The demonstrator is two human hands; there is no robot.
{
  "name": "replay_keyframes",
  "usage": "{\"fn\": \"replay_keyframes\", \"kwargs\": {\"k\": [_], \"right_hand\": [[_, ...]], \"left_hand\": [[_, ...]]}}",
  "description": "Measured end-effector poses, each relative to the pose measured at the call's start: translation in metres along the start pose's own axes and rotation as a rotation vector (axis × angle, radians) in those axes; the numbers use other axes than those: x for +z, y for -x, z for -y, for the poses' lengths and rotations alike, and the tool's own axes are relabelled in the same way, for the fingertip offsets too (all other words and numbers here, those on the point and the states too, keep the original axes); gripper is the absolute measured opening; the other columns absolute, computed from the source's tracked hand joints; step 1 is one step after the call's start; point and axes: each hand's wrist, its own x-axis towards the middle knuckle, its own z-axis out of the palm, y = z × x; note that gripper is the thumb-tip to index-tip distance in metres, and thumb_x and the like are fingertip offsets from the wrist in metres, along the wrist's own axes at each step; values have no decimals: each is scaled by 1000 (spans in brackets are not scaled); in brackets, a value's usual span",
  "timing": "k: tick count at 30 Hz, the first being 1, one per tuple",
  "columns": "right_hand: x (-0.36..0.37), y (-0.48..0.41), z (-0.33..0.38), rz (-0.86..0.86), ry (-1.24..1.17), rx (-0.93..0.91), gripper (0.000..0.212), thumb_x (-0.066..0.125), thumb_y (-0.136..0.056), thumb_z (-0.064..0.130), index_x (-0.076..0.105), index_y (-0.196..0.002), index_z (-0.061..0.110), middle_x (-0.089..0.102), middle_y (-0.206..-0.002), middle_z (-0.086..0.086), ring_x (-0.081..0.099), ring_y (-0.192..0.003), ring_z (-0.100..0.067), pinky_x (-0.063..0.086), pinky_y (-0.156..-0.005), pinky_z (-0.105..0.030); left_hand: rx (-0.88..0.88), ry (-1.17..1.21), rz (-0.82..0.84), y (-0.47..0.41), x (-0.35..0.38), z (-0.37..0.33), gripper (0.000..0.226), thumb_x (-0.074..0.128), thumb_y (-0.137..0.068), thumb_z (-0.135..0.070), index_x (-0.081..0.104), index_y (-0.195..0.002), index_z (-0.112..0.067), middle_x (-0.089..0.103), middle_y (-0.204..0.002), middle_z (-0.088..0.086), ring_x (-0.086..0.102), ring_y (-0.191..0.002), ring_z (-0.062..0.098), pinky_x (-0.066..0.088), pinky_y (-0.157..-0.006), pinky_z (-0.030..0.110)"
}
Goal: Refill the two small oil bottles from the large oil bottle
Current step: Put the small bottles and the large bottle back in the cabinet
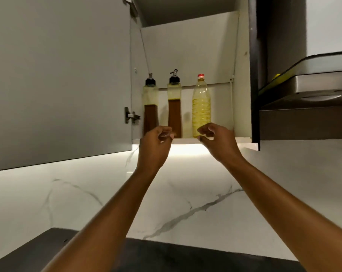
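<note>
Left grip (pixel 156 143) and right grip (pixel 215 139) are both loosely curled and hold nothing, raised in front of the shelf (pixel 186 141) edge. The right grip is just below the big bottle (pixel 201 107), with its fingertips in front of that bottle's base; I cannot tell whether they touch. The left grip is left of the big bottle and lower, in front of the foot of the near small bottle (pixel 174 112). The far small bottle (pixel 151 112) stands further left again.

The step in hand looks like fetching the bottles down to the bench (pixel 166 258), well below the big bottle. To do it well, I'd wrap the right grip round the big bottle's ribbed middle, not its soft shoulder. It should be lifted clear of the shelf edge before it is drawn out, and kept upright. The small bottles are tall and narrow, so each should be taken low on its body to avoid toppling its neighbour.

All three stand upright in a row. The big bottle is clear ribbed plastic with a red cap and holds yellow oil to just under its shoulder. Each small bottle has a black collar and a metal spout. Both are clear above and dark brown below; I cannot tell if that is a sleeve or the contents.
</note>
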Motion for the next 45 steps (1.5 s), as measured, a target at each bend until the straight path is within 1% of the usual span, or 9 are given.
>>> {"fn": "replay_keyframes", "kwargs": {"k": [4, 10, 15, 19, 24, 26, 33, 38, 45], "right_hand": [[-10, 45, 64, 20, -110, -107, 11, 67, -86, 16, 69, -96, 15, 66, -94, 7, 57, -87, -3, 35, -65, 3], [4, 82, 161, 78, -237, -339, 14, 65, -88, 21, 69, -101, 16, 67, -104, 2, 58, -97, -7, 47, -84, -22], [39, 91, 231, 67, -251, -538, 16, 62, -90, 28, 68, -103, 21, 66, -106, 4, 56, -101, -10, 43, -81, -24], [69, 85, 276, 37, -246, -650, 22, 59, -91, 28, 64, -110, 19, 62, -114, 1, 52, -110, -17, 45, -86, -33], [102, 67, 318, 44, -178, -785, 36, 55, -92, 26, 54, -127, 19, 49, -135, -1, 44, -121, -19, 47, -88, -32], [115, 58, 329, 63, -103, -827, 42, 52, -94, 28, 48, -135, 21, 40, -145, -1, 38, -129, -20, 43, -94, -33], [148, 35, 351, 121, 19, -990, 52, 41, -97, 46, 35, -145, 26, 18, -158, 0, 21, -142, -20, 33, -106, -38], [147, 41, 363, 67, -6, -994, 59, 41, -95, 51, 30, -147, 26, 11, -159, -2, 19, -144, -20, 31, -109, -38], [95, 49, 340, -81, -73, -964, 47, 49, -93, 43, 50, -135, 21, 16, -158, -3, 22, -142, -21, 36, -107, -37]], "left_hand": [[121, -114, -206, 43, -78, -32, 18, 63, -91, -19, 69, -107, -16, 69, -104, -5, 64, -96, 7, 42, -79, 5], [235, -278, -469, 86, -188, -73, 15, 58, -93, -21, 70, -103, -20, 67, -99, -9, 63, -97, 5, 36, -75, -3], [268, -415, -569, 96, -245, -82, 22, 54, -94, -27, 66, -111, -21, 65, -117, -6, 55, -116, 11, 45, -97, 26], [207, -564, -661, 91, -276, -70, 31, 57, -94, -23, 59, -124, -20, 52, -137, 1, 40, -132, 18, 25, -94, 6], [-208, -319, -616, 72, -300, -39, 60, 51, -97, -36, 24, -149, -27, 26, -156, 2, 29, -141, 26, 32, -109, 40], [-281, -227, -601, 67, -305, -28, 57, 46, -99, -40, 24, -149, -25, 32, -153, 2, 35, -139, 26, 34, -108, 40], [-156, 41, -665, 67, -332, -5, 27, 47, -100, -31, 58, -123, -21, 61, -106, -4, 58, -88, 12, 47, -72, 24], [-67, 113, -578, 75, -334, -7, 23, 50, -97, -26, 61, -117, -19, 65, -98, -4, 62, -85, 14, 50, -71, 26], [100, 209, -437, 94, -295, -28, 27, 51, -96, -21, 58, -121, -21, 72, -97, -20, 69, -92, 7, 54, -70, 18]]}}
